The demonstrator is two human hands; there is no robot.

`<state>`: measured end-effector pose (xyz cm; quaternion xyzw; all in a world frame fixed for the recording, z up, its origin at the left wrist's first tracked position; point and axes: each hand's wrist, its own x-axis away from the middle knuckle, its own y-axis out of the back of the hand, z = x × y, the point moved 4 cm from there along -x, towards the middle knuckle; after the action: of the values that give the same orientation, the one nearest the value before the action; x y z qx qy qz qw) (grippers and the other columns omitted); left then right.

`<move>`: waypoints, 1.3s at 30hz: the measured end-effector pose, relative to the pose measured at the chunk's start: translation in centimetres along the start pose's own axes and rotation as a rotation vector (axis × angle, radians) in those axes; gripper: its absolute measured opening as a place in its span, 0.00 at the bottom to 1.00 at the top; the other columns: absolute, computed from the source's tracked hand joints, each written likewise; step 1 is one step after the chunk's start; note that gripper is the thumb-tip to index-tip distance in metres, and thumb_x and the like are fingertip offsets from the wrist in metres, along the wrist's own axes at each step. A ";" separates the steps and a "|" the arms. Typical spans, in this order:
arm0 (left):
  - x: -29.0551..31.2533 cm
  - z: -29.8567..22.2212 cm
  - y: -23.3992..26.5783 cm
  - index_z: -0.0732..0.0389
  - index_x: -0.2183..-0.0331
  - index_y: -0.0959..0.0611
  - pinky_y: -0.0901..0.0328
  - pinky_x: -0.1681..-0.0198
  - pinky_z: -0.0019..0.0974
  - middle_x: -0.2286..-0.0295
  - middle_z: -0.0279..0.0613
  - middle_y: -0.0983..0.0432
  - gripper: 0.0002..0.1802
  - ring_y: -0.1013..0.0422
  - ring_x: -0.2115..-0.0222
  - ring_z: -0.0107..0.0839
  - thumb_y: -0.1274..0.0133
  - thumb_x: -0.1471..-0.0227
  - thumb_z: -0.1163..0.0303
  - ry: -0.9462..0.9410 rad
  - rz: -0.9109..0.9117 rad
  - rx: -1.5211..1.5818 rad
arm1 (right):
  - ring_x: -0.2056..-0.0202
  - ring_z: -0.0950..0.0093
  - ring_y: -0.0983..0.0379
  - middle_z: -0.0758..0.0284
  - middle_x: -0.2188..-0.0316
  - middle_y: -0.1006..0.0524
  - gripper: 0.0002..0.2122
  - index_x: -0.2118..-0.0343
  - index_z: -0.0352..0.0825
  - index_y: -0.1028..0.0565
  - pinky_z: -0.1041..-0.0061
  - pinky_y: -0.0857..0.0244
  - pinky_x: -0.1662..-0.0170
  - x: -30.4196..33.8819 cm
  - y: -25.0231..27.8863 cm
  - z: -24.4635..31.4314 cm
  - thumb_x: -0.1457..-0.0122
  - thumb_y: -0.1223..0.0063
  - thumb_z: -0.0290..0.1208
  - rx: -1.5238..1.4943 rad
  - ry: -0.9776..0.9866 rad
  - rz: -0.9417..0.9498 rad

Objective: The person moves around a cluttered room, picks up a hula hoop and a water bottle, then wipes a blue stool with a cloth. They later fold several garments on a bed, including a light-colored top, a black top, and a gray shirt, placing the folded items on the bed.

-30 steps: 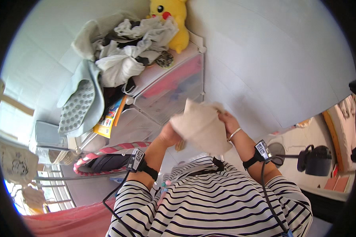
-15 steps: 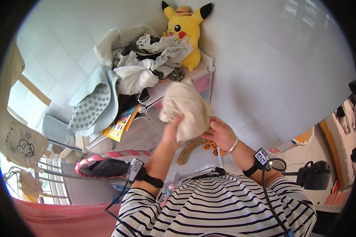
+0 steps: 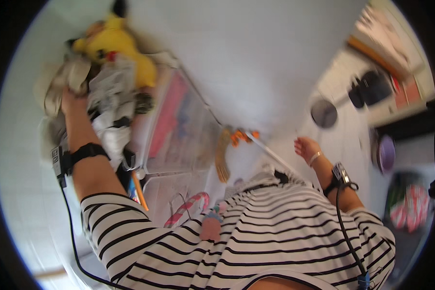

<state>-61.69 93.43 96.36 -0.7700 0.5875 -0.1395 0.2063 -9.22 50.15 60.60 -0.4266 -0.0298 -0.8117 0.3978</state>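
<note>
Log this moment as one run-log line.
left hand: at beige cloth, grip blurred; right hand: nothing held; yellow plush toy: beside crumpled white bags

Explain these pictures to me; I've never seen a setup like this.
There is no machine doing the work, just a person in a striped shirt. All the pictures come from one camera worn on the person's head, looking down; its wide lens bends straight edges. Picture left is the person's left.

The left hand reaches to a pale cloth; blur hides whether it grips it. The right hand is open and holds nothing. Black straps circle both wrists.

On top of the see-through drawers sit a yellow plush toy and crumpled white bags.
</note>
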 end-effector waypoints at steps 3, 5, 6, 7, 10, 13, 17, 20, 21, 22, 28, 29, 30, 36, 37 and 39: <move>-2.9 6.1 4.1 0.59 0.51 0.32 0.45 0.49 0.43 0.53 0.41 0.35 0.21 0.40 0.52 0.39 0.57 0.47 0.64 0.184 -0.238 -0.327 | 0.75 0.81 0.31 0.70 0.72 0.27 0.08 0.67 0.38 0.31 0.80 0.33 0.71 3.9 4.1 -4.0 0.47 0.50 0.35 -0.074 0.040 -0.176; -3.6 7.5 5.0 0.60 0.52 0.32 0.44 0.51 0.46 0.53 0.43 0.35 0.22 0.39 0.54 0.39 0.54 0.49 0.64 0.250 -0.287 -0.402 | 0.74 0.81 0.31 0.70 0.71 0.27 0.09 0.66 0.38 0.31 0.80 0.33 0.71 6.1 6.0 -6.1 0.47 0.51 0.35 -0.043 -0.006 -0.269; -3.6 7.5 4.7 0.60 0.52 0.33 0.44 0.50 0.48 0.53 0.43 0.35 0.24 0.38 0.54 0.40 0.53 0.50 0.62 0.265 -0.226 -0.357 | 0.74 0.81 0.31 0.70 0.70 0.27 0.09 0.65 0.38 0.31 0.79 0.33 0.71 7.2 6.7 -7.1 0.46 0.51 0.35 -0.018 -0.005 -0.268; -3.3 7.0 4.1 0.60 0.51 0.34 0.45 0.50 0.50 0.54 0.44 0.35 0.25 0.38 0.54 0.41 0.52 0.50 0.61 0.250 -0.168 -0.334 | 0.74 0.81 0.31 0.70 0.70 0.27 0.10 0.65 0.38 0.31 0.79 0.33 0.71 8.2 7.6 -8.0 0.46 0.51 0.36 -0.006 -0.022 -0.318; 0.4 4.5 1.7 0.62 0.49 0.39 0.46 0.48 0.47 0.51 0.51 0.40 0.32 0.41 0.51 0.44 0.50 0.51 0.58 0.021 -0.070 -0.451 | 0.74 0.81 0.32 0.71 0.69 0.27 0.11 0.63 0.39 0.31 0.80 0.34 0.71 9.5 10.3 -10.2 0.47 0.50 0.37 0.059 -0.006 -0.377; 9.1 3.9 -0.2 0.66 0.46 0.47 0.48 0.46 0.47 0.48 0.56 0.49 0.39 0.44 0.50 0.46 0.47 0.52 0.60 -0.690 -0.032 -0.786 | 0.75 0.83 0.31 0.72 0.72 0.27 0.08 0.66 0.40 0.31 0.81 0.34 0.72 8.6 13.5 -13.0 0.46 0.51 0.37 0.116 -0.048 -0.395; 23.0 15.3 -1.7 0.67 0.45 0.50 0.51 0.44 0.41 0.47 0.56 0.52 0.40 0.49 0.47 0.43 0.46 0.52 0.65 -1.095 0.352 -1.317 | 0.75 0.78 0.30 0.69 0.75 0.26 0.09 0.67 0.38 0.30 0.76 0.35 0.73 4.3 17.2 -17.3 0.48 0.51 0.36 0.225 -0.210 -0.387; 34.0 31.8 3.9 0.66 0.43 0.53 0.65 0.41 0.51 0.43 0.56 0.60 0.46 0.61 0.42 0.49 0.46 0.56 0.61 -0.277 0.904 -1.429 | 0.75 0.76 0.30 0.69 0.75 0.26 0.09 0.68 0.37 0.29 0.76 0.36 0.72 -0.7 19.0 -18.9 0.48 0.51 0.36 0.915 -0.292 -0.312; 38.5 36.3 7.3 0.65 0.43 0.50 0.66 0.41 0.53 0.43 0.57 0.61 0.47 0.63 0.42 0.52 0.46 0.58 0.57 -0.226 1.080 -1.797 | 0.75 0.74 0.30 0.67 0.75 0.26 0.09 0.68 0.36 0.29 0.75 0.36 0.71 -2.8 19.4 -19.0 0.49 0.51 0.35 0.979 -0.217 -0.238; 43.1 40.4 10.3 0.63 0.43 0.49 0.65 0.42 0.55 0.43 0.58 0.60 0.47 0.63 0.42 0.54 0.46 0.58 0.55 -0.229 1.334 -1.916 | 0.74 0.73 0.29 0.65 0.75 0.26 0.09 0.69 0.35 0.28 0.74 0.36 0.70 -4.7 19.8 -19.4 0.49 0.51 0.35 1.041 -0.189 -0.200; 56.2 49.6 26.6 0.56 0.45 0.41 0.61 0.43 0.56 0.45 0.56 0.54 0.42 0.57 0.44 0.54 0.47 0.59 0.49 0.370 1.794 -1.589 | 0.65 0.63 0.28 0.59 0.69 0.24 0.12 0.65 0.34 0.28 0.67 0.36 0.59 -20.9 22.6 -24.0 0.51 0.49 0.34 1.313 -0.052 -0.166; 56.9 50.2 28.0 0.56 0.46 0.38 0.60 0.43 0.55 0.45 0.56 0.53 0.40 0.57 0.44 0.55 0.48 0.59 0.48 0.391 1.778 -1.607 | 0.64 0.63 0.29 0.59 0.68 0.25 0.12 0.64 0.34 0.29 0.67 0.36 0.59 -23.4 23.2 -25.8 0.51 0.49 0.34 1.328 -0.061 -0.168; 57.6 50.9 28.9 0.57 0.47 0.37 0.59 0.44 0.55 0.46 0.58 0.52 0.39 0.55 0.45 0.56 0.48 0.59 0.49 0.457 1.676 -1.487 | 0.63 0.62 0.29 0.58 0.66 0.26 0.13 0.63 0.35 0.29 0.67 0.37 0.58 -26.2 23.9 -27.2 0.51 0.49 0.34 1.358 -0.068 -0.180; 57.2 52.7 33.9 0.53 0.52 0.29 0.54 0.46 0.56 0.48 0.58 0.48 0.30 0.53 0.46 0.58 0.45 0.58 0.55 0.457 1.356 -1.259 | 0.53 0.61 0.37 0.60 0.56 0.32 0.25 0.53 0.41 0.36 0.66 0.39 0.52 -40.5 25.4 -37.2 0.57 0.42 0.35 1.685 -0.026 -0.234; 57.1 52.7 35.0 0.53 0.54 0.27 0.53 0.46 0.54 0.48 0.57 0.47 0.30 0.52 0.46 0.57 0.43 0.61 0.56 0.470 1.312 -1.317 | 0.54 0.61 0.36 0.60 0.57 0.32 0.24 0.54 0.41 0.35 0.66 0.39 0.52 -42.4 25.4 -38.5 0.57 0.42 0.34 1.714 0.014 -0.230; 57.2 52.7 36.7 0.49 0.54 0.26 0.53 0.46 0.54 0.48 0.56 0.47 0.27 0.53 0.46 0.57 0.43 0.59 0.56 0.496 1.222 -1.391 | 0.55 0.62 0.35 0.60 0.58 0.32 0.22 0.56 0.40 0.34 0.66 0.38 0.52 -45.3 25.3 -40.3 0.57 0.43 0.32 1.783 0.064 -0.235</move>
<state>-53.25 38.28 30.96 -0.2289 0.8659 0.2132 -0.3903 -4.75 45.36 -4.79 0.0691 -0.6811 -0.5340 0.4961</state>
